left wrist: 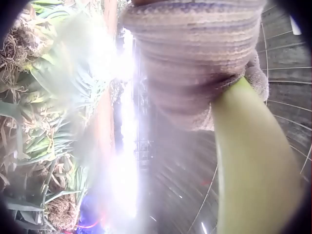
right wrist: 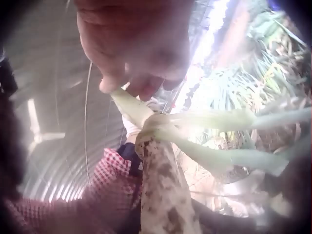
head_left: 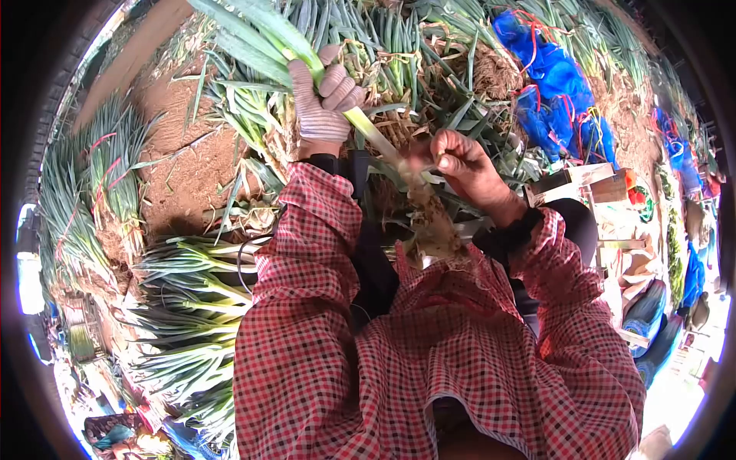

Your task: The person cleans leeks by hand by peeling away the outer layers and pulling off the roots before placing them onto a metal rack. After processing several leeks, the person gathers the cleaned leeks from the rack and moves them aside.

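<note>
A long green onion [head_left: 373, 134] slants through the head view, leaves at the top, its dirty, ragged lower end near the person's lap. The gloved left hand [head_left: 326, 103] grips it where the leaves begin; in the left wrist view the striped glove [left wrist: 195, 63] wraps the pale stalk [left wrist: 253, 161]. The bare right hand [head_left: 469, 167] pinches a thin layer beside the stalk, thumb against fingers. In the right wrist view that hand [right wrist: 136, 48] holds a pale strip above the soil-stained stalk [right wrist: 163, 190], and loose leaf pieces [right wrist: 219, 146] stick out to the side.
Onion bundles tied with red string [head_left: 92, 184] lie at the left, and more onions [head_left: 199, 314] are stacked below them. Piles of onions and trimmings [head_left: 391, 61] cover the ground ahead. Blue net bags [head_left: 560, 84] and a wooden crate [head_left: 571, 180] are at the right.
</note>
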`<action>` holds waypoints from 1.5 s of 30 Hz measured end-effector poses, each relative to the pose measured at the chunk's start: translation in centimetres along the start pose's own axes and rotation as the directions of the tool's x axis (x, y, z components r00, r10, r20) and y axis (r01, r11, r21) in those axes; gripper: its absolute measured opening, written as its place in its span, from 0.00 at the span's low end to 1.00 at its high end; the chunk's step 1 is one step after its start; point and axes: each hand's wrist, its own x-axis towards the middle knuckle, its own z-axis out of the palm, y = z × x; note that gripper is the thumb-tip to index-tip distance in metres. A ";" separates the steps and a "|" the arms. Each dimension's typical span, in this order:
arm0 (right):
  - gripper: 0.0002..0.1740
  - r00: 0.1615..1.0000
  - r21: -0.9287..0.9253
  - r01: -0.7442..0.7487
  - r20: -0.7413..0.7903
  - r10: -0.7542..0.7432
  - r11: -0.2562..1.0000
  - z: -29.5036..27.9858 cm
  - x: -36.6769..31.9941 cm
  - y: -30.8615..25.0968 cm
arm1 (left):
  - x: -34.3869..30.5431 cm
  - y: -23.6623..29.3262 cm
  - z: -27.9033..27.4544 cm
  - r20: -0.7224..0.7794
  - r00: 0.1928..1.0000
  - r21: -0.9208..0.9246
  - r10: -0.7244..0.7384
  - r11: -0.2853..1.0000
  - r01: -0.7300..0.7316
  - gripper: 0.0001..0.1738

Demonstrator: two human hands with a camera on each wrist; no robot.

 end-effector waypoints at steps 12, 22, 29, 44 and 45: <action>0.34 0.990 -0.852 0.130 0.141 -0.017 0.508 0.6 -0.5 -0.1 | -0.1 -0.4 -0.4 -0.259 0.960 0.126 0.106 0.989 -0.075 0.35; 0.20 0.994 -0.904 0.101 0.111 0.001 0.416 -0.8 -8.0 -4.3 | -2.0 5.2 -6.9 -0.718 0.680 0.231 0.152 0.973 0.026 0.36; 0.24 0.972 -0.777 -0.220 -0.120 0.204 0.590 0.0 -18.6 -12.0 | -5.3 11.5 -7.9 -0.826 0.276 0.501 0.491 0.865 -0.037 0.26; 0.28 0.960 -1.000 -0.020 -0.026 -0.277 0.022 -3.5 -0.1 -1.9 | -1.3 -4.6 3.5 -0.516 0.751 0.442 0.413 0.879 -0.180 0.15; 0.27 0.963 -0.996 -0.030 -0.050 -0.266 0.080 -4.0 0.1 -1.4 | -1.1 -4.9 4.8 -0.501 0.755 0.450 0.424 0.872 -0.191 0.15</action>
